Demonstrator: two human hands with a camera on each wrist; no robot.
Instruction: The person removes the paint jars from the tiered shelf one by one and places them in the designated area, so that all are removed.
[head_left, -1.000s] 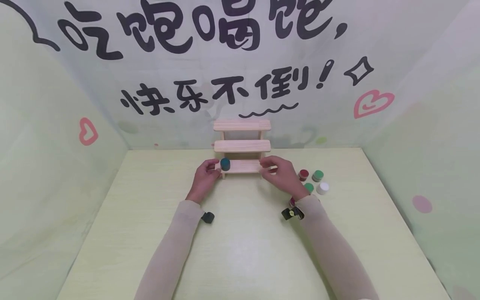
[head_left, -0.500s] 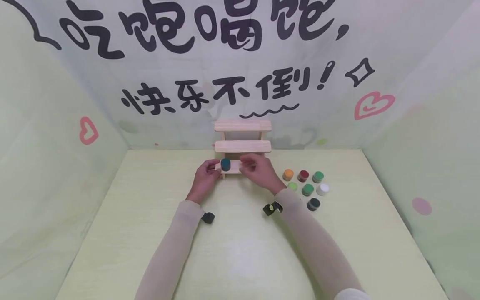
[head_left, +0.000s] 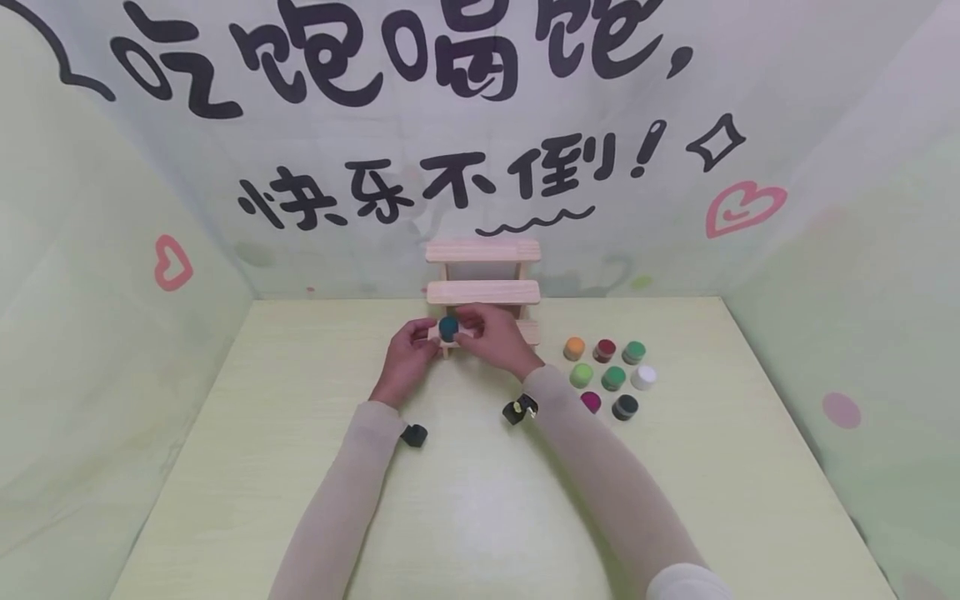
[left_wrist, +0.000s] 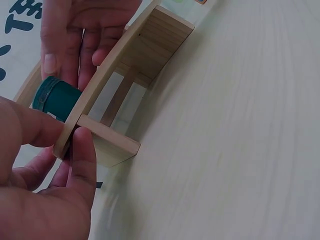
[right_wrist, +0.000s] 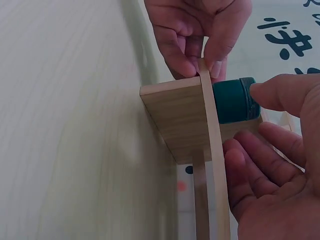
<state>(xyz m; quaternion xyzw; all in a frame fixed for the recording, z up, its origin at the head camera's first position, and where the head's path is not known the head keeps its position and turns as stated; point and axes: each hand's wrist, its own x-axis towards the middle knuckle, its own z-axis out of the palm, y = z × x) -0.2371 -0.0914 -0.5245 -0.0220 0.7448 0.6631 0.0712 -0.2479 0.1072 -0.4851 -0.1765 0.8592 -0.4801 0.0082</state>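
Observation:
A small wooden three-tier stand (head_left: pixel 483 292) is at the back of the table. A dark teal paint jar (head_left: pixel 448 329) stands upright near the left end of its bottom step. My left hand (head_left: pixel 406 358) pinches that end of the step, thumb on one face and fingers on the other, as the left wrist view shows at the wooden board (left_wrist: pixel 102 85). From the right, my right hand (head_left: pixel 501 340) has its thumb and curled fingers around the jar. In the right wrist view the thumb (right_wrist: pixel 280 92) touches the jar's lid (right_wrist: pixel 248 100); part of the far side is hidden.
To the right on the table stand several paint jars: orange (head_left: pixel 574 348), dark red (head_left: pixel 604 350), light green (head_left: pixel 581 375), white (head_left: pixel 643 377), magenta (head_left: pixel 591 402) and black (head_left: pixel 626 407), plus green ones (head_left: pixel 613 378). A printed cloth (head_left: pixel 360 250) hangs behind the stand.
My right hand has travelled left along the bottom step from its right end to the teal jar, uncovering the jars on the right. The left hand has stayed at the step's left end.

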